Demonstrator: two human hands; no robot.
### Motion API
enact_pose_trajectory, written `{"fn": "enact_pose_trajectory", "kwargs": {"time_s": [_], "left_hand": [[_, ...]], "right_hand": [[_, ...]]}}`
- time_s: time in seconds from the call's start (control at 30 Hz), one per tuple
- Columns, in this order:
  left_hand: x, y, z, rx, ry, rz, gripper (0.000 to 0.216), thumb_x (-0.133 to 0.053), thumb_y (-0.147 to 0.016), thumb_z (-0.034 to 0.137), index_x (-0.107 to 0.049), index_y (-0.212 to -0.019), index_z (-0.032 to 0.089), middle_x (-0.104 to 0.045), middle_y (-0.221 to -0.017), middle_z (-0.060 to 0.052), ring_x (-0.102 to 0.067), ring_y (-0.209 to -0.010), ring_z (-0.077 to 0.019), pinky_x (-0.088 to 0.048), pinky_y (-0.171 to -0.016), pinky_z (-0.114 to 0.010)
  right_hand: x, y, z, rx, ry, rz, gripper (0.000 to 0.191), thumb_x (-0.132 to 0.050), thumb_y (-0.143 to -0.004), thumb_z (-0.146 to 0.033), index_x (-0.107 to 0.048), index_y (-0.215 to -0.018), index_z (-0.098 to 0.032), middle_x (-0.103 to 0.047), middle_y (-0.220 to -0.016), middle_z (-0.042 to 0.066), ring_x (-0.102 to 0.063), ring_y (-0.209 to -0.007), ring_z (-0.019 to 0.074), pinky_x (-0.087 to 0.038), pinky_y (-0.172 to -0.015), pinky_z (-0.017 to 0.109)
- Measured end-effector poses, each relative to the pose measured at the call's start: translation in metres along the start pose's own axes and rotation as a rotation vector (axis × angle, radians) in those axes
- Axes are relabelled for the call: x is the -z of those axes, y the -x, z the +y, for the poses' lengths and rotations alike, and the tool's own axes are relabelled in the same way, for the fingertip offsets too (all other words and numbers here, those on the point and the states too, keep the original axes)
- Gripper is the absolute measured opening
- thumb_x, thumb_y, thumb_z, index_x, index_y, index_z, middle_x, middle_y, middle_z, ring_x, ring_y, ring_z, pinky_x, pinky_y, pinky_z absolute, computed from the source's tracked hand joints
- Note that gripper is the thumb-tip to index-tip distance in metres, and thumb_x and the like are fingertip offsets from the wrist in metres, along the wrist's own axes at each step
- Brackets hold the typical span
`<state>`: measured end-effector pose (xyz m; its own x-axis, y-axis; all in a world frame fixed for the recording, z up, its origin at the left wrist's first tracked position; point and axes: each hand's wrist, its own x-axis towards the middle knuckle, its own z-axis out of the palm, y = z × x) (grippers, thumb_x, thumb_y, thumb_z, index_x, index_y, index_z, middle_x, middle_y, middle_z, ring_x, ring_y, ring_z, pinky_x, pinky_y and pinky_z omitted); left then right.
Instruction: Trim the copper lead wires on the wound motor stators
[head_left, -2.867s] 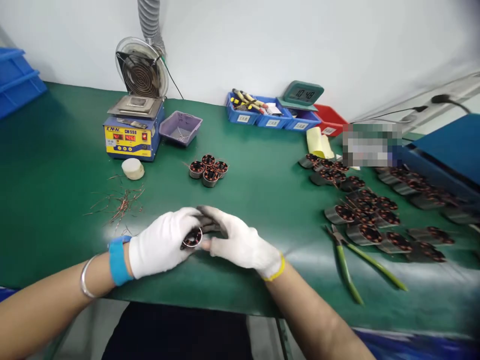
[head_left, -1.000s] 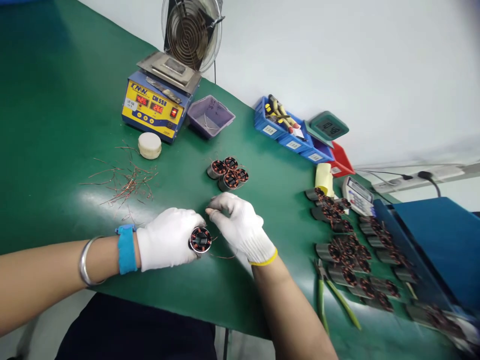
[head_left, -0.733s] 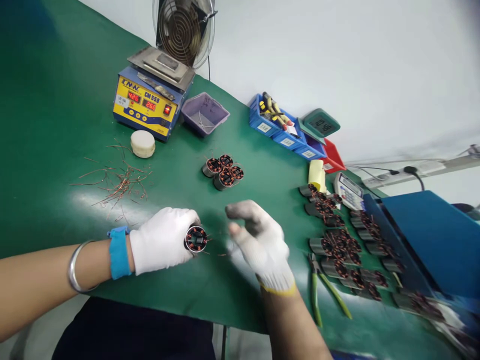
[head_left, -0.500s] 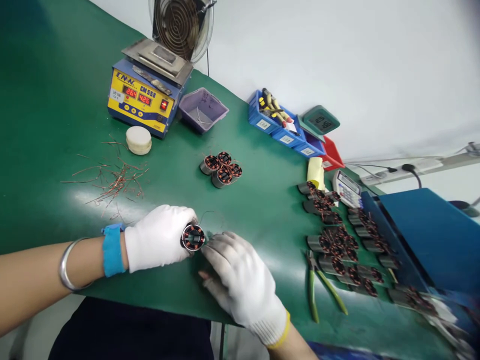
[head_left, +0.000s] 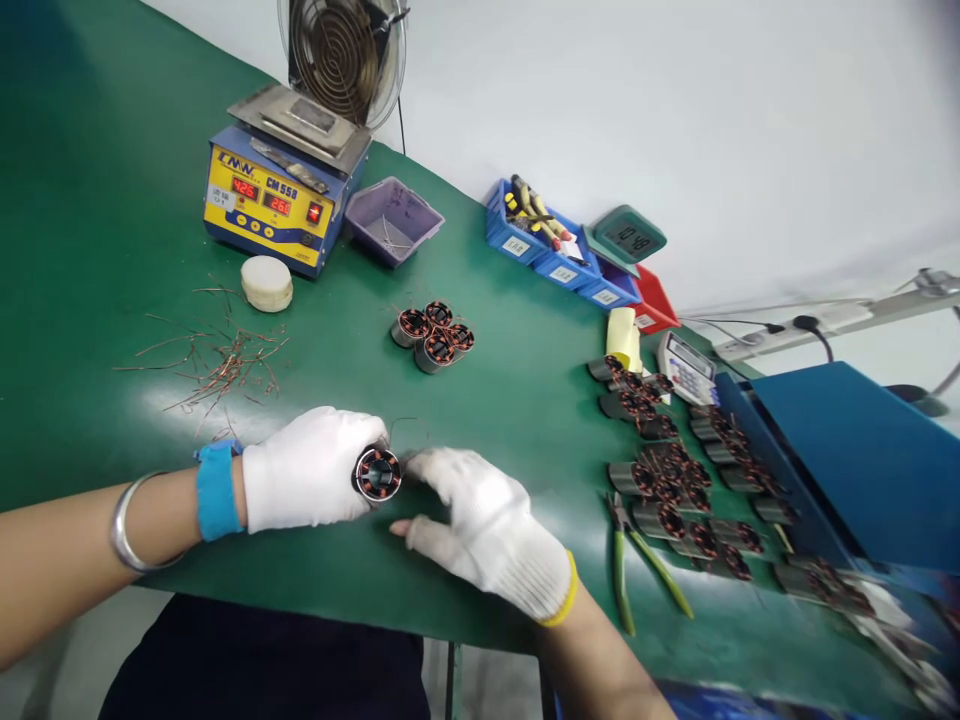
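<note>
My left hand [head_left: 315, 468], in a white glove, is closed around a motor stator [head_left: 366, 472], a metal ring with copper windings. The stator's wound end faces up toward me. Just right of it, my right hand [head_left: 480, 520], also gloved, has its thumb and fingers apart. Its fingertips come close to the stator's right edge; whether they touch a wire there I cannot make out. Thin wire ends [head_left: 405, 420] stick out behind the stator. Farther back on the green table [head_left: 510, 400] stands a small cluster of stators [head_left: 435, 350].
Copper wire scraps [head_left: 229, 370] lie left, near a round white pad [head_left: 267, 284]. Behind are a solder pot [head_left: 277, 190] with red digits, a purple tray [head_left: 394, 225] and blue bins [head_left: 540, 250]. Green-handled cutters [head_left: 621, 570] and many stators [head_left: 664, 480] occupy the right.
My right hand has turned and its fingers have opened, with the thumb farther from the index finger. My left hand still holds the stator. The whole view has shifted slightly.
</note>
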<state>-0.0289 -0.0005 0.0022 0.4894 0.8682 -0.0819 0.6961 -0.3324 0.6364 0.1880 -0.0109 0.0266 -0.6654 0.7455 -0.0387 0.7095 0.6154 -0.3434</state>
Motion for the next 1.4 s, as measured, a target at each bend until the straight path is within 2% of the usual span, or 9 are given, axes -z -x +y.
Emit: {"fn": "enact_pose_trajectory", "kwargs": {"time_s": [0.27, 0.53, 0.7, 0.83, 1.0, 1.07, 1.17, 1.27, 1.4], "left_hand": [[-0.004, 0.001, -0.002, -0.039, -0.038, 0.003, 0.014, -0.059, -0.075, 0.033, -0.06, -0.083, 0.022, -0.069, -0.078, -0.001, -0.066, -0.07, -0.0229, -0.042, -0.061, -0.032], [-0.005, 0.0, -0.002, -0.025, -0.033, 0.002, 0.019, -0.063, -0.072, 0.033, -0.062, -0.088, 0.022, -0.07, -0.082, -0.002, -0.067, -0.074, -0.0241, -0.045, -0.064, -0.033], [-0.004, 0.001, -0.003, 0.005, 0.031, 0.013, 0.02, -0.065, -0.07, 0.032, -0.062, -0.086, 0.021, -0.069, -0.08, -0.002, -0.066, -0.075, -0.0247, -0.047, -0.065, -0.034], [0.005, 0.008, -0.005, 0.13, 0.524, -0.067, 0.053, -0.076, -0.063, 0.037, -0.056, -0.109, 0.021, -0.067, -0.092, -0.003, -0.067, -0.081, -0.0227, -0.054, -0.069, -0.032], [0.012, 0.014, -0.004, 0.292, 1.078, -0.533, 0.038, -0.059, -0.083, 0.045, -0.052, -0.111, 0.02, -0.062, -0.1, -0.003, -0.067, -0.06, -0.0152, -0.052, -0.047, -0.025], [0.01, 0.015, -0.002, 0.302, 1.118, -0.475, 0.044, -0.063, -0.078, 0.032, -0.048, -0.118, 0.022, -0.061, -0.097, -0.002, -0.065, -0.057, -0.0132, -0.052, -0.046, -0.024], [0.009, 0.02, 0.003, 0.133, 1.025, -0.282, 0.052, -0.06, -0.07, 0.017, -0.049, -0.121, 0.024, -0.065, -0.096, -0.001, -0.068, -0.08, -0.0186, -0.059, -0.069, -0.034], [0.011, 0.03, 0.011, -0.258, 0.645, -0.118, 0.032, -0.06, -0.068, 0.013, -0.062, -0.098, 0.024, -0.068, -0.101, -0.002, -0.063, -0.105, -0.0239, -0.048, -0.099, -0.044], [0.008, 0.043, 0.015, -0.604, 0.089, -0.008, 0.007, -0.062, -0.077, 0.023, -0.065, -0.083, 0.024, -0.071, -0.097, -0.005, -0.065, -0.079, -0.0216, -0.053, -0.073, -0.035]], "right_hand": [[-0.03, 0.037, -0.016, -0.149, -0.121, 0.358, 0.035, -0.062, -0.085, -0.025, -0.053, -0.118, -0.021, -0.069, -0.092, 0.004, -0.067, -0.063, 0.0137, -0.053, -0.056, 0.024], [-0.017, 0.008, -0.009, -0.251, -0.096, 0.03, 0.017, -0.058, -0.086, -0.02, -0.065, -0.1, -0.027, -0.07, -0.091, 0.001, -0.067, -0.077, 0.0168, -0.049, -0.064, 0.025], [-0.025, 0.002, -0.005, -0.167, -0.056, 0.088, 0.013, -0.052, -0.086, -0.018, -0.064, -0.084, -0.023, -0.068, -0.081, 0.002, -0.063, -0.069, 0.0161, -0.044, -0.06, 0.025], [-0.023, 0.002, -0.006, -0.04, -0.235, 0.238, 0.014, -0.049, -0.087, -0.017, -0.06, -0.079, -0.022, -0.065, -0.075, 0.002, -0.061, -0.066, 0.014, -0.045, -0.06, 0.024], [-0.012, 0.003, -0.009, 0.029, -0.324, 0.266, 0.011, -0.05, -0.086, -0.015, -0.057, -0.079, -0.021, -0.063, -0.073, 0.002, -0.058, -0.064, 0.0132, -0.044, -0.061, 0.024], [-0.011, 0.005, -0.009, 0.01, -0.348, 0.213, 0.011, -0.051, -0.083, -0.014, -0.057, -0.077, -0.021, -0.061, -0.072, 0.001, -0.056, -0.063, 0.0127, -0.042, -0.06, 0.024], [-0.011, 0.007, -0.005, -0.058, -0.476, 0.112, 0.011, -0.052, -0.081, -0.016, -0.054, -0.071, -0.021, -0.057, -0.068, 0.0, -0.052, -0.06, 0.0119, -0.039, -0.057, 0.023], [-0.011, 0.008, 0.001, -0.173, -0.718, -0.055, 0.015, -0.054, -0.08, -0.018, -0.05, -0.065, -0.02, -0.051, -0.06, -0.003, -0.045, -0.053, 0.0097, -0.036, -0.05, 0.021], [-0.008, 0.009, 0.004, -0.231, -0.887, -0.232, 0.009, -0.056, -0.075, -0.017, -0.052, -0.067, -0.02, -0.05, -0.057, -0.004, -0.043, -0.048, 0.0094, -0.033, -0.044, 0.02]]}}
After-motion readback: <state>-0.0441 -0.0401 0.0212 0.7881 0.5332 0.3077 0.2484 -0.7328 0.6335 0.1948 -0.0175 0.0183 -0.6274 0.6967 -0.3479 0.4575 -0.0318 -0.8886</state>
